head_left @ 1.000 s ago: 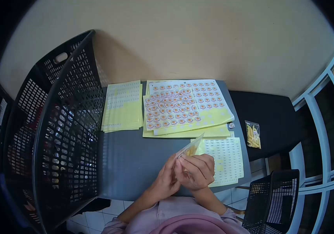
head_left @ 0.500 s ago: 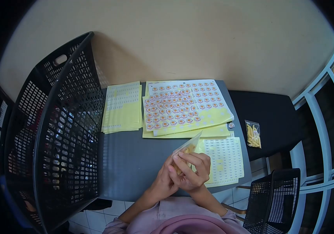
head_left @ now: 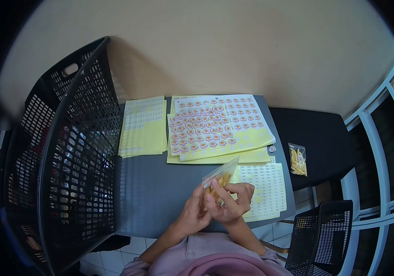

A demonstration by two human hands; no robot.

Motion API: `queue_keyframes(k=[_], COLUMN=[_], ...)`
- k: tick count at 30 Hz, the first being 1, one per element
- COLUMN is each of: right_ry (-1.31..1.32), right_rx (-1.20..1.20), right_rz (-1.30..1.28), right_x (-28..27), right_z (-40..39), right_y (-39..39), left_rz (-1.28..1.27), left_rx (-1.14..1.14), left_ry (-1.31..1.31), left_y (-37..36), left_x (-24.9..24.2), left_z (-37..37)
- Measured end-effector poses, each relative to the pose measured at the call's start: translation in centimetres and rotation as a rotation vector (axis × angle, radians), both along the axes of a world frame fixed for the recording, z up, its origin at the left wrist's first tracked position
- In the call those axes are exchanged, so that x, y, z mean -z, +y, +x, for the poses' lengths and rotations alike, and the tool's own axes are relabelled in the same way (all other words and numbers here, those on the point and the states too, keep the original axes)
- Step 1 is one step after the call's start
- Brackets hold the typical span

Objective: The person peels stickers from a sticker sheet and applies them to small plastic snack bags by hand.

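Over the near edge of the grey table (head_left: 155,184), both my hands hold a small clear packet (head_left: 221,174) of yellow snack pieces, tilted up to the right. My left hand (head_left: 193,212) grips its lower left side. My right hand (head_left: 232,202) is on the packet's lower right, with its fingers across the front. Behind the packet lie sticker sheets (head_left: 217,124) with rows of round orange stickers. A yellow sheet of small labels (head_left: 267,185) lies under my right hand.
A tall black perforated basket (head_left: 63,152) stands at the table's left edge. A stack of yellow backing sheets (head_left: 143,125) lies at the back left. A second snack packet (head_left: 298,159) rests on a black surface at the right. A smaller black basket (head_left: 319,234) sits low right.
The packet has turned more face-on and risen a little. My right hand's fingers have shifted across its front, while my left hand stays at its lower left.
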State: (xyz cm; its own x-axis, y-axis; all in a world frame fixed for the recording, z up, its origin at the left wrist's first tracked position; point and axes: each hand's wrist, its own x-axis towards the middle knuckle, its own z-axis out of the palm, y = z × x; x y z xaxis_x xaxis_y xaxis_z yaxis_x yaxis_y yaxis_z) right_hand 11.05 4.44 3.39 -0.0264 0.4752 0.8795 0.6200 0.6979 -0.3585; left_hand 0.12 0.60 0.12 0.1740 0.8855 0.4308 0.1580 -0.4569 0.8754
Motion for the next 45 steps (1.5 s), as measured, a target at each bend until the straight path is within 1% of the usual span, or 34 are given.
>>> queue_keyframes(k=[3,6,8,9,11,12,14,15,16,18,19,20,21,22,24,26,27,28,30,31,32,34,35,37,38,39,40,41,42,44,45], right_ry=[-0.019,-0.085,-0.135,-0.134,0.037,0.039,0.482,0.549,0.536,0.598,0.534,0.52,0.57,0.623,0.589,0.464,0.418,0.413,0.291,0.231,0.226,0.242,0.248,-0.002,0.003,-0.08,-0.165,-0.2,-0.197,-0.137,-0.136], right_rx=[-0.017,-0.088,-0.247,-0.264,-0.128,-0.158,-0.358,-0.59,-0.626,-0.996,-1.003,-1.036,-1.02,-1.003,-1.022,-0.924,-0.887,-0.908,-0.83,-0.836,-0.846,-0.76,-0.742,-0.571,-0.544,-0.507,-0.473,-0.44,-0.422,-0.424,-0.408], right_rz=[0.005,0.035,0.052,0.054,0.046,0.049,-0.368,-0.618,-0.626,-1.178,-1.152,-1.162,-1.219,-1.277,-1.261,-1.249,-1.229,-1.236,-1.244,-1.286,-1.287,-1.288,-1.284,-1.067,-1.069,-0.97,-0.873,-0.801,-0.804,-0.728,-0.729], right_x=[0.0,0.0,0.4,0.6,1.0,1.3,1.8,1.5,1.6,2.0,2.3,2.6,3.0,3.3,4.7,6.2,6.7,7.0,7.4,7.3,7.3,6.9,6.4,5.2,5.0,4.9,4.9,5.3,5.1,4.3,4.0], right_z=[-0.1,-0.1,0.1,0.2,0.1,-0.2,-0.8,-0.8,-0.9,-1.3,-1.6,-2.0,-2.3,-2.7,-3.4,-3.8,-4.1,-4.2,-4.2,-4.2,-4.3,-4.3,-4.2,-4.2,-4.2,-4.1,-3.9,-3.7,-3.5,-3.1,-2.9], right_y=[0.0,-0.2,-0.2,-0.3,-0.2,0.0,0.5,0.6,0.7,0.4,0.4,0.4,0.4,0.5,1.0,1.3,1.3,1.1,0.9,0.8,0.8,0.8,0.8,0.7,0.8,1.0,1.1,1.3,1.4,2.0,2.3], left_rz=[0.008,0.045,-0.019,-0.018,-0.118,-0.108,-0.185,-0.201,-0.186,-0.219,-0.207,-0.151,-0.1,-0.099,0.058,0.35,0.655,0.821,0.957,0.974,0.99,0.955,1.02,1.125,1.155,1.093,1.061,0.995,0.991,0.83,0.554], left_rx=[-0.007,-0.014,0.007,-0.01,0.007,-0.023,-0.004,-0.021,-0.055,-0.098,-0.131,-0.414,-0.686,-0.718,-0.772,-0.76,-0.89,-1.212,-1.381,-1.425,-1.467,-1.549,-1.514,-1.428,-1.367,-1.338,-1.159,-1.221,-1.207,-0.825,-0.727], left_ry=[-0.028,0.005,0.07,0.07,-0.456,-0.456,-0.544,-0.599,-0.604,-0.649,-0.65,-0.35,-0.04,-0.034,0.124,0.038,0.142,0.191,0.286,0.39,0.49,0.544,0.481,0.461,0.449,0.459,0.392,0.19,0.179,-0.097,0.107], left_y=[0.1,0.3,0.3,0.3,0.1,-0.1,-0.5,-0.9,-1.0,-1.5,-2.1,-2.7,-3.4,-4.6,-8.3,-13.8,-15.3,-16.0,-19.1,-20.5,-21.6,-22.6,-23.1,-22.3,-21.4,-20.2,-19.0,-19.4,-17.2,-12.4,-11.1], left_x=[-0.1,0.3,-0.2,-0.3,-0.6,-1.0,-2.4,-2.7,-2.4,-1.5,-1.7,-2.3,-3.0,-4.4,-7.4,-7.3,-8.1,-9.6,-12.2,-13.3,-14.4,-16.6,-16.9,-16.8,-16.1,-15.0,-14.1,-11.3,-10.7,-9.1,-7.2], left_z=[0.1,-0.2,-0.4,-0.3,0.0,-0.5,-1.6,-2.0,-2.2,-2.8,-2.9,-3.1,-3.1,-3.6,-5.8,-7.7,-8.5,-7.7,-8.9,-10.0,-10.9,-11.9,-12.1,-11.9,-11.5,-11.1,-10.6,-9.8,-9.0,-6.7,-7.7])
